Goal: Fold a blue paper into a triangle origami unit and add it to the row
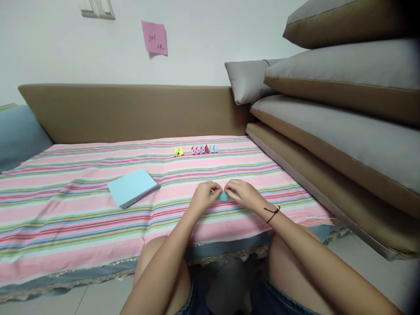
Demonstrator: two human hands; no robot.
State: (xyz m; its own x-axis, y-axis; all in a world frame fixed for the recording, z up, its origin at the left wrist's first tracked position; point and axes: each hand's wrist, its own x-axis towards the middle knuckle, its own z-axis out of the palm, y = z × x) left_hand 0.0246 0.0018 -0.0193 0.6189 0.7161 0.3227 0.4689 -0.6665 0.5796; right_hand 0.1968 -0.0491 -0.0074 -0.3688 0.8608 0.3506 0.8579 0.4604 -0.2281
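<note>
Both hands meet over a small teal folded paper (224, 195) lying on the striped cloth (82, 197). My left hand (205, 195) pinches its left side with curled fingers. My right hand (242, 194), with a black cord at the wrist, presses and pinches its right side. Most of the paper is hidden by my fingers. A stack of square paper sheets (132, 187), light blue on top, lies to the left of my hands.
A row of several small folded paper pieces (197, 150), yellow, pink, red and blue, stands farther back on the cloth. Stacked sofa cushions (337, 131) rise on the right. A brown backrest (131, 111) runs behind; a pink note (154, 37) hangs on the wall.
</note>
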